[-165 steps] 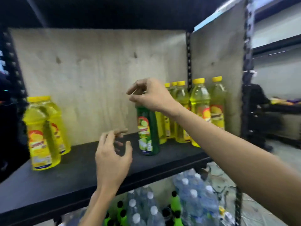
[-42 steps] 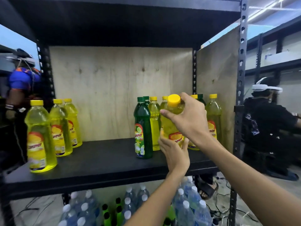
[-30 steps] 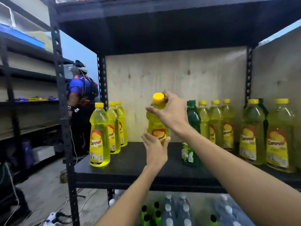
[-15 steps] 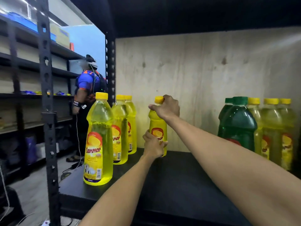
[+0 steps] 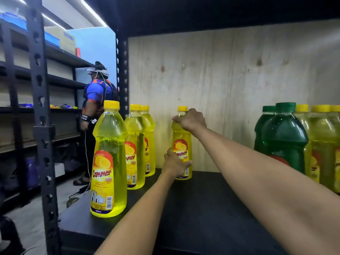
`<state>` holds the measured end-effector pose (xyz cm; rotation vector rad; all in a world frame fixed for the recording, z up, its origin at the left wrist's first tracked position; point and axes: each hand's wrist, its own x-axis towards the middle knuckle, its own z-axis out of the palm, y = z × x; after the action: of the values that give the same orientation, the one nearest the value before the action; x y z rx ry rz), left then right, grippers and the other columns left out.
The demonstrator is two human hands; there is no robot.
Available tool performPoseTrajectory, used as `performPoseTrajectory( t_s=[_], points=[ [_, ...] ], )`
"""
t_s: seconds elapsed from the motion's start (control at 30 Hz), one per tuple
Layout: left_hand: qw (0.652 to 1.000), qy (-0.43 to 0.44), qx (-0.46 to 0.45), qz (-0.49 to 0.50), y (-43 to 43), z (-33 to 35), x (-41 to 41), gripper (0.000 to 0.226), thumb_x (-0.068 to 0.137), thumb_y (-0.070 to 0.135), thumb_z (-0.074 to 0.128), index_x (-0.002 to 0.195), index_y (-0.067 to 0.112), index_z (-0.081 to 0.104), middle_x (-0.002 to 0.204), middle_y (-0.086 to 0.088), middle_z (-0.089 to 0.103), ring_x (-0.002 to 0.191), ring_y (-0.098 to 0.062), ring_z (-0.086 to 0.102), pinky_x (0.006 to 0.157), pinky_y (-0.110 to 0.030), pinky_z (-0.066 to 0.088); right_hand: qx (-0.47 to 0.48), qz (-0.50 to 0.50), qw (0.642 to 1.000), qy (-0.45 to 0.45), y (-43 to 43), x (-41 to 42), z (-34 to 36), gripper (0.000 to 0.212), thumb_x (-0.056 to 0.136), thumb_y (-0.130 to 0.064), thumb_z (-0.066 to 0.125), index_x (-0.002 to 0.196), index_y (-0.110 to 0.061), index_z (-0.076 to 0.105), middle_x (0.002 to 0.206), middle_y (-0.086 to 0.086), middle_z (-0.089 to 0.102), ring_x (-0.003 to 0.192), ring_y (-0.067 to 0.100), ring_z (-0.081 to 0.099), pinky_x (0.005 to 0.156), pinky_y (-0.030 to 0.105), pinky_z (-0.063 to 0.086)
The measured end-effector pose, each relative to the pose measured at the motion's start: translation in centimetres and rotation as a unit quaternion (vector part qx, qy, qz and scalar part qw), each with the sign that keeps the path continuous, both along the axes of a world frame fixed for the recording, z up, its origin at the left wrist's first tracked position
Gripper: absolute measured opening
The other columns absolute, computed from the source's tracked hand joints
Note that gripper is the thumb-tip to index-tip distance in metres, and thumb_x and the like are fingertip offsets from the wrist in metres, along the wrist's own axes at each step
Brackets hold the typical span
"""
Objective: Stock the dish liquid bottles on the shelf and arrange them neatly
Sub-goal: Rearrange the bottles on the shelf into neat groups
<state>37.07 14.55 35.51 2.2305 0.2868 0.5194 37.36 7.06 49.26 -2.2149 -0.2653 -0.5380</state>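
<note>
A yellow dish liquid bottle (image 5: 182, 144) stands upright at the back of the black shelf (image 5: 202, 208), against the plywood back panel. My right hand (image 5: 190, 119) grips its neck just under the yellow cap. My left hand (image 5: 173, 163) holds its lower body near the label. To its left, three yellow bottles (image 5: 135, 144) stand in a row running front to back, the nearest one (image 5: 108, 162) large in view. At the right edge stand two green bottles (image 5: 284, 137) and several yellow ones (image 5: 323, 144).
A black perforated upright (image 5: 41, 126) frames the shelf's left side. Beyond it a person in a blue shirt (image 5: 97, 100) stands at another rack (image 5: 60, 81). The shelf above (image 5: 202, 11) hangs low overhead. Cables lie on the floor at the left.
Both hands carried the yellow bottle from the right group across to the left and set it down at the back of the shelf. My view moved closer and leftward.
</note>
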Motion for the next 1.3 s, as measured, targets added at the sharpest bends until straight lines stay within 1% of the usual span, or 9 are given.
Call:
performPoseTrajectory(
  t_s=[0.17, 0.27, 0.4, 0.53, 0.63, 0.77, 1.0, 1.13, 1.3],
  points=[
    [0.996, 0.060, 0.025, 0.053, -2.2, 0.6, -4.5, 0.120, 0.080, 0.032, 0.081, 0.155, 0.005, -0.009, 0.159, -0.022, 0.016, 0.146, -0.038, 0.022, 0.117, -0.045, 0.026, -0.062, 0.060, 0.996, 0.024, -4.2, -7.2, 1.2, 0.071, 0.083, -0.045, 0.077, 0.139, -0.008, 0.052, 0.144, 0.013, 0.056, 0.132, 0.030, 0.054, 0.105, 0.036, 0.048],
    [0.996, -0.057, 0.030, 0.064, -4.9, 1.2, -8.4, 0.110, 0.078, 0.027, 0.080, 0.156, 0.018, 0.003, 0.150, -0.022, 0.022, 0.140, -0.043, 0.028, 0.115, -0.049, 0.027, -0.058, 0.062, 0.994, -0.066, -10.0, -13.0, 2.0, 0.045, 0.079, -0.040, 0.080, 0.119, -0.021, 0.071, 0.119, 0.004, 0.072, 0.112, 0.020, 0.067, 0.095, 0.032, 0.054],
    [0.972, -0.123, -0.134, -0.152, -9.7, 1.3, -13.1, 0.086, 0.076, 0.013, 0.080, 0.143, 0.034, 0.031, 0.143, -0.011, 0.038, 0.131, -0.029, 0.043, 0.109, -0.044, 0.039, 0.013, 0.003, 0.975, -0.221, -18.5, -18.8, 2.2, 0.013, 0.081, -0.028, 0.075, 0.092, -0.022, 0.077, 0.087, -0.004, 0.077, 0.080, 0.012, 0.071, 0.078, 0.030, 0.056],
    [0.944, -0.017, -0.179, -0.277, -15.2, 1.8, -14.7, 0.108, 0.070, 0.031, 0.089, 0.153, 0.029, 0.021, 0.153, -0.004, 0.038, 0.135, -0.021, 0.044, 0.109, -0.039, 0.041, 0.037, -0.132, 0.978, -0.157, -23.2, -19.0, 1.0, 0.059, 0.075, -0.047, 0.077, 0.126, -0.024, 0.056, 0.122, 0.009, 0.061, 0.111, 0.027, 0.060, 0.095, 0.040, 0.051],
    [0.944, -0.016, -0.163, -0.287, -18.0, 0.9, -14.3, 0.105, 0.067, 0.035, 0.091, 0.150, 0.022, 0.028, 0.129, 0.006, 0.058, 0.110, -0.008, 0.061, 0.080, -0.020, 0.054, 0.038, -0.094, 0.994, -0.027, -24.2, -17.9, -0.5, 0.084, 0.070, -0.052, 0.084, 0.138, -0.018, 0.046, 0.135, 0.013, 0.059, 0.124, 0.031, 0.058, 0.103, 0.047, 0.049],
    [0.956, -0.047, -0.141, -0.251, -19.3, -0.1, -13.5, 0.097, 0.066, 0.039, 0.091, 0.144, 0.021, 0.035, 0.122, 0.005, 0.063, 0.106, -0.014, 0.062, 0.092, -0.031, 0.053, 0.043, -0.069, 0.997, -0.018, -23.9, -16.8, -3.1, 0.087, 0.072, -0.045, 0.086, 0.142, -0.013, 0.047, 0.138, 0.009, 0.061, 0.125, 0.029, 0.060, 0.102, 0.044, 0.052],
    [0.976, -0.162, -0.068, -0.126, -18.5, -0.7, -13.3, 0.083, 0.063, 0.057, 0.085, 0.127, 0.024, 0.045, 0.114, 0.002, 0.067, 0.105, -0.021, 0.065, 0.085, -0.032, 0.050, 0.045, 0.006, 0.998, -0.053, -21.3, -15.3, -2.3, 0.083, 0.069, -0.030, 0.089, 0.140, -0.013, 0.052, 0.130, 0.007, 0.066, 0.116, 0.026, 0.065, 0.097, 0.041, 0.056],
    [0.978, -0.204, -0.033, -0.022, -16.6, 0.5, -10.8, 0.094, 0.067, 0.052, 0.085, 0.140, 0.014, 0.039, 0.128, -0.009, 0.060, 0.118, -0.031, 0.059, 0.098, -0.046, 0.050, 0.033, 0.051, 0.997, -0.050, -18.1, -12.8, 0.2, 0.067, 0.072, -0.026, 0.087, 0.132, -0.014, 0.059, 0.110, 0.001, 0.067, 0.100, 0.019, 0.066, 0.076, 0.027, 0.056],
    [0.986, -0.157, -0.030, 0.038, -15.0, 1.3, -5.1, 0.101, 0.071, 0.044, 0.086, 0.148, 0.013, 0.029, 0.138, -0.012, 0.051, 0.128, -0.032, 0.052, 0.102, -0.045, 0.045, 0.062, 0.047, 0.997, -0.028, -13.7, -6.9, 1.1, 0.056, 0.081, -0.023, 0.083, 0.129, -0.006, 0.061, 0.124, 0.011, 0.068, 0.110, 0.025, 0.065, 0.097, 0.039, 0.056]
  ],
)
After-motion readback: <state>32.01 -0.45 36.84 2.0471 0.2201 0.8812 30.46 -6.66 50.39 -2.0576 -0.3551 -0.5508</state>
